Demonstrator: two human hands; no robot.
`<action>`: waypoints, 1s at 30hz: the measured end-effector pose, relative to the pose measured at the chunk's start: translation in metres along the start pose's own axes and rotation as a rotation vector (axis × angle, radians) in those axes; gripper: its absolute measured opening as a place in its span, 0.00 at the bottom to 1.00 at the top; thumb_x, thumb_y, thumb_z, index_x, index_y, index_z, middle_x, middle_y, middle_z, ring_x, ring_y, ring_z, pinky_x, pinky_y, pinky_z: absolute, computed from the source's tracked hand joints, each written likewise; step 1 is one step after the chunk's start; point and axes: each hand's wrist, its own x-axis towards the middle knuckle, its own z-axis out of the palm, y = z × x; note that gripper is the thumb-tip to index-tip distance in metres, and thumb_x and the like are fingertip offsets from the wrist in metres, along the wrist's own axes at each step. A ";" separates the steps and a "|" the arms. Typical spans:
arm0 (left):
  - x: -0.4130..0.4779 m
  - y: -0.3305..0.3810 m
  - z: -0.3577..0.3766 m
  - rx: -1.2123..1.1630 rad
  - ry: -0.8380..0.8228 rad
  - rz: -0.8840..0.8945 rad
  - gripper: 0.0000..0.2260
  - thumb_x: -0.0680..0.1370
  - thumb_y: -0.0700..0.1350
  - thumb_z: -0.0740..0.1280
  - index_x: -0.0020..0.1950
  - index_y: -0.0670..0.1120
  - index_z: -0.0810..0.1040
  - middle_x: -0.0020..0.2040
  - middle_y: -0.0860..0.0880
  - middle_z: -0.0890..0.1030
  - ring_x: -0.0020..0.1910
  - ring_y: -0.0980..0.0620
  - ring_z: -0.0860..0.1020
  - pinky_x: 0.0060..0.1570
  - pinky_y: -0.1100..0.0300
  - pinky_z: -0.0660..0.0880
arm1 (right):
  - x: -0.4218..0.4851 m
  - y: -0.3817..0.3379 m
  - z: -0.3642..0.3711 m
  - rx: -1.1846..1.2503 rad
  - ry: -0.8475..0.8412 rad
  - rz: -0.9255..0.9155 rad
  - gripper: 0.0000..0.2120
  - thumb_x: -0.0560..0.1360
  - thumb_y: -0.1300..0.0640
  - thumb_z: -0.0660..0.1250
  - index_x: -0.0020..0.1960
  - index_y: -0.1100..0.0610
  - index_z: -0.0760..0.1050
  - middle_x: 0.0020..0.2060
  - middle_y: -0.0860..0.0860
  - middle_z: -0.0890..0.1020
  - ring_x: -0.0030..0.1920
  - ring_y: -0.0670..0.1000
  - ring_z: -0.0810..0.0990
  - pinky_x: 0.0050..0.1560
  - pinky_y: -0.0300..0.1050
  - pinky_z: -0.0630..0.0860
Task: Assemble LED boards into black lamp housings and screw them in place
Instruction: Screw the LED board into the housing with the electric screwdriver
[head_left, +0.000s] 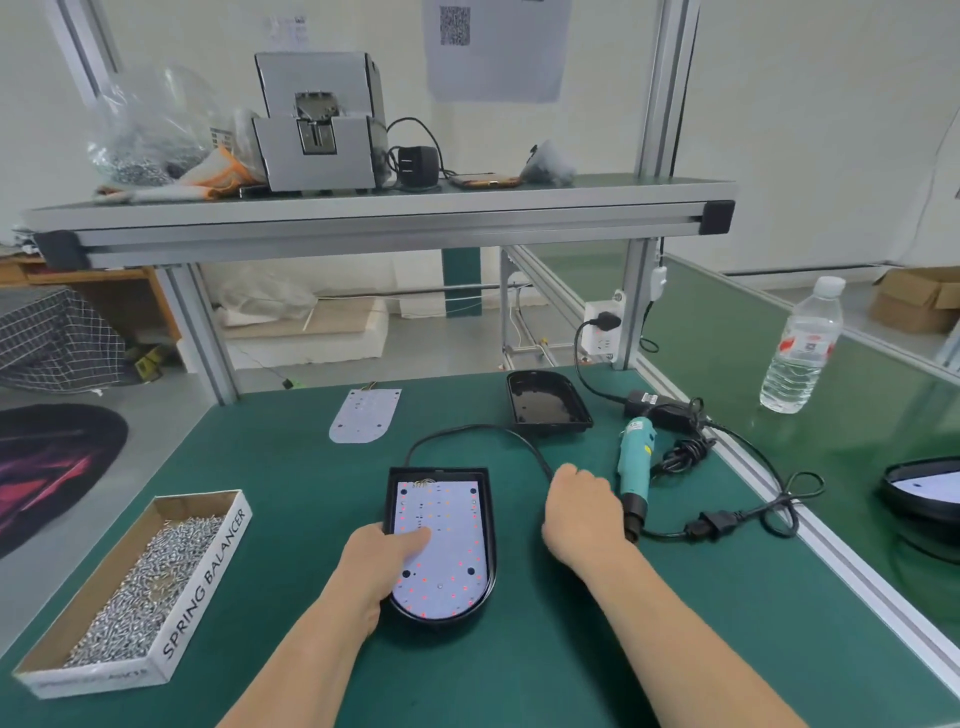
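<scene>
Left hand (387, 558): fingers flat on thin, likely light and scratch-prone LED board (441, 551), seated in rigid black housing (491, 525); handle by edges. Right hand (582, 512): closing beside the screwdriver (635, 467), grip unclear.

Single wide-angle view from head height, looking forward and down onto a green surface (519, 649). Close in: both forearms enter from 6 o'clock, hands (582, 512) mid-frame. Upper shelf (384, 218) and wall at 12 o'clock. Straight lines bowed near the edges.
</scene>
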 end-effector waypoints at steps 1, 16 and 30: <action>0.000 0.000 0.000 -0.010 0.007 0.001 0.05 0.77 0.39 0.72 0.52 0.39 0.83 0.43 0.45 0.87 0.43 0.44 0.86 0.40 0.56 0.80 | -0.001 -0.002 0.000 0.059 -0.044 0.018 0.12 0.76 0.61 0.63 0.59 0.59 0.69 0.59 0.57 0.77 0.61 0.59 0.76 0.56 0.49 0.73; -0.014 0.003 0.039 -0.099 -0.019 0.053 0.23 0.80 0.65 0.59 0.51 0.50 0.86 0.48 0.53 0.87 0.50 0.51 0.84 0.58 0.51 0.77 | -0.037 0.001 -0.002 0.944 -0.187 -0.085 0.05 0.75 0.57 0.67 0.46 0.59 0.76 0.39 0.50 0.81 0.38 0.48 0.76 0.42 0.44 0.74; -0.005 -0.020 0.052 0.135 0.282 0.336 0.19 0.84 0.50 0.56 0.41 0.44 0.80 0.30 0.51 0.84 0.37 0.45 0.82 0.46 0.50 0.78 | -0.005 0.122 -0.067 1.057 0.385 0.101 0.02 0.77 0.58 0.68 0.48 0.57 0.78 0.36 0.49 0.78 0.35 0.48 0.70 0.38 0.43 0.70</action>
